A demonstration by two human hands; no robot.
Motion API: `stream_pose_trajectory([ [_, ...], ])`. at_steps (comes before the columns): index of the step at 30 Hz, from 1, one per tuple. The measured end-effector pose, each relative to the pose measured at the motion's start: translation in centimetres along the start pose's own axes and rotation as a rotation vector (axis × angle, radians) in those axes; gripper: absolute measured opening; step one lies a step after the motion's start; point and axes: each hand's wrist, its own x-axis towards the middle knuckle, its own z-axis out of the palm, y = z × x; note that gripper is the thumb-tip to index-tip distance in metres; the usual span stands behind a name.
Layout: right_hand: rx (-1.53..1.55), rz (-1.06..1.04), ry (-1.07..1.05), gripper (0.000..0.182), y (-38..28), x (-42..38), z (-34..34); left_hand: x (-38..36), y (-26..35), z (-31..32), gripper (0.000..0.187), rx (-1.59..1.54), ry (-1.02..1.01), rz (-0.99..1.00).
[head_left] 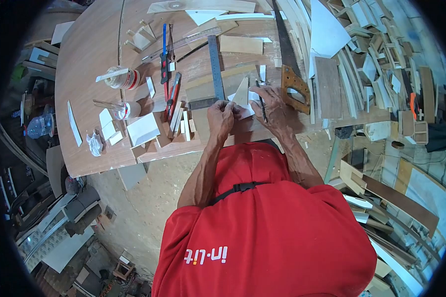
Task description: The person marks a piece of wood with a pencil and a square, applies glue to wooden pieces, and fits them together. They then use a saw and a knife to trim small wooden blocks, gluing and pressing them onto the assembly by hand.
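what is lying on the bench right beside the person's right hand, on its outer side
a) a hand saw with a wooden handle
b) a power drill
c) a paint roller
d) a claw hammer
a: the hand saw lies along the bench, its wooden handle just beyond the right hand, which holds a pencil; the left hand pinches a small triangular wood piece.

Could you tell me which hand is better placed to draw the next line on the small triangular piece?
The right hand: it holds a pencil beside the triangular piece, while the left hand pins down its near edge.
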Motion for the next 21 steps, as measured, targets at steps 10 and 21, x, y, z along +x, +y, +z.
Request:
stream_pose_trajectory([
  [10, -0.017, -0.045, -0.124, 0.036, -0.2, 0.1, 0.5, 0.2, 0.2, -2.4, 0.027, 0.786, 0.040, 0.190],
  [21, 0.045, -0.071, -0.066, 0.038, 0.1, 0.1, 0.7, 2.5, 1.1, -6.3, 0.041, 1.472, -0.046, 0.839],
])
